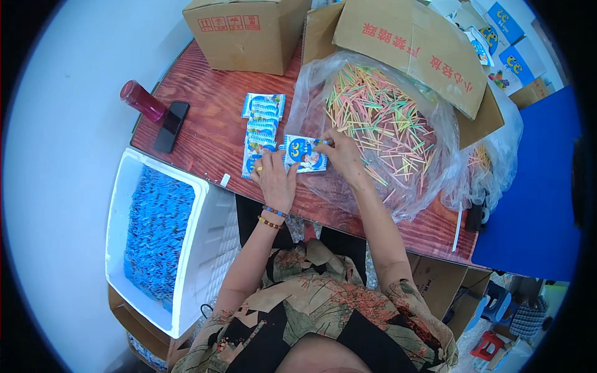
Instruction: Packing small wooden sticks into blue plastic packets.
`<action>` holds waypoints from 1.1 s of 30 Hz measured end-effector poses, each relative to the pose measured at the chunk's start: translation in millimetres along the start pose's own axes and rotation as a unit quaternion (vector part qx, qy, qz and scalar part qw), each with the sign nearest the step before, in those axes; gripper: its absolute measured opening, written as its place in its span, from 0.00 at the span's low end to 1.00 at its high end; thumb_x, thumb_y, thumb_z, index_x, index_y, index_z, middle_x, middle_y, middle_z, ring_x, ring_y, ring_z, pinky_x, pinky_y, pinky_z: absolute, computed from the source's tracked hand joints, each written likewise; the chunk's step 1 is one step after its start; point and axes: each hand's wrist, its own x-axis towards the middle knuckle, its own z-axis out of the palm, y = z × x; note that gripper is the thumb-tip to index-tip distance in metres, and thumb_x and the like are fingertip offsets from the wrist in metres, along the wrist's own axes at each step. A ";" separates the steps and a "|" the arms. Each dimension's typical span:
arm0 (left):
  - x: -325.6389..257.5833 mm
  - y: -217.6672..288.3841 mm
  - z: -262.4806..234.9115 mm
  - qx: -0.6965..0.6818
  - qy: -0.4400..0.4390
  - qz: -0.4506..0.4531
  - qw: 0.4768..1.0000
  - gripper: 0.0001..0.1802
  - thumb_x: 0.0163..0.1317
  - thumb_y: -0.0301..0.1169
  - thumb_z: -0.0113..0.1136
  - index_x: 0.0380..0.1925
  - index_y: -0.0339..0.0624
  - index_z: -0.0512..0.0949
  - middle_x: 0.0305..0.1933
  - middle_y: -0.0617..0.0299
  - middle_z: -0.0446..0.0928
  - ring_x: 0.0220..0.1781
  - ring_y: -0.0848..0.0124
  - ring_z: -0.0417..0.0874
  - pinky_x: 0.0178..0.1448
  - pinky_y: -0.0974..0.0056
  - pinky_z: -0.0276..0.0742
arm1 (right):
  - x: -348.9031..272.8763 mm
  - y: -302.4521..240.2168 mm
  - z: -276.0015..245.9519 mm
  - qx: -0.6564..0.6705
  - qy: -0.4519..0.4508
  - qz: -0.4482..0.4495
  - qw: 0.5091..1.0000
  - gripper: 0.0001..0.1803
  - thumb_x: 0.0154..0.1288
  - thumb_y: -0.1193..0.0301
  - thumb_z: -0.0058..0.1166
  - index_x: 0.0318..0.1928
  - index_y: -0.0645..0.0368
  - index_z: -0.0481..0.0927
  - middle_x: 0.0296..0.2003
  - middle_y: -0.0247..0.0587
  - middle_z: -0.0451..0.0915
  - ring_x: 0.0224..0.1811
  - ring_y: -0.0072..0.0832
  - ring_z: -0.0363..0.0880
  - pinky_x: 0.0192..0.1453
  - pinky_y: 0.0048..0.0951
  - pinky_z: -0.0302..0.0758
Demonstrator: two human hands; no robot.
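Blue-and-white printed plastic makes up the small flat sachet (305, 153) held between both hands, with a yellow cartoon patch near its left end and a paler picture below. It lies low over the reddish-brown wooden counter (205, 105), near the front edge, its long axis running left to right. The left hand (274, 176) rests flat on the sachet's left part, its grip loose with fingers spread over the packet. The right hand (341, 155) pinches the sachet's right end, grip narrow, fingertips closed on the edge.

Just left of it, a column of matching blue-and-white sachets (260, 132) runs away from the person, overlapping one another. Right of the hands, a clear plastic bag (373, 124) lies open, full of thin sticks in pink, green, yellow and orange. Two brown cardboard boxes (245, 31) with red printing stand at the far edge. A white foam crate (205, 248) at the left holds heaped blue packets. A dark phone (171, 126) lies beside a red cylindrical bottle (142, 100).
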 end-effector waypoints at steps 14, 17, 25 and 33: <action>32.9 4.0 -10.2 -0.233 0.048 -0.015 0.971 0.13 0.58 0.33 0.63 0.40 0.38 0.75 0.38 0.56 0.73 0.45 0.61 0.70 0.48 0.57 0.64 | 3.5 -7.8 -21.6 0.094 -0.017 -0.145 0.985 0.06 0.60 0.72 0.57 0.34 0.59 0.84 0.32 0.39 0.82 0.36 0.31 0.82 0.39 0.29 0.75; 41.8 -1.4 -4.2 -0.246 0.001 -0.032 0.969 0.12 0.58 0.35 0.63 0.30 0.37 0.76 0.33 0.56 0.74 0.41 0.61 0.72 0.48 0.56 0.62 | 7.0 -7.4 -15.5 0.064 -0.025 -0.050 0.996 0.05 0.60 0.72 0.57 0.34 0.59 0.84 0.34 0.41 0.82 0.37 0.32 0.81 0.40 0.28 0.75; 40.6 -6.7 4.5 -0.118 -0.027 0.046 0.992 0.15 0.59 0.40 0.62 0.27 0.39 0.77 0.29 0.58 0.76 0.39 0.59 0.74 0.51 0.55 0.59 | 14.0 -2.8 -17.7 -0.106 0.188 -0.316 0.924 0.05 0.60 0.72 0.57 0.34 0.60 0.83 0.34 0.40 0.83 0.36 0.28 0.80 0.40 0.25 0.74; 50.1 11.0 -20.9 -0.618 -0.100 -0.192 0.756 0.05 0.62 0.26 0.61 0.36 0.37 0.82 0.33 0.67 0.81 0.32 0.83 0.78 0.35 0.75 0.73 | -0.8 -26.0 -27.9 0.195 -0.039 -0.056 0.978 0.05 0.64 0.74 0.57 0.37 0.63 0.81 0.33 0.29 0.81 0.36 0.14 0.76 0.41 0.19 0.72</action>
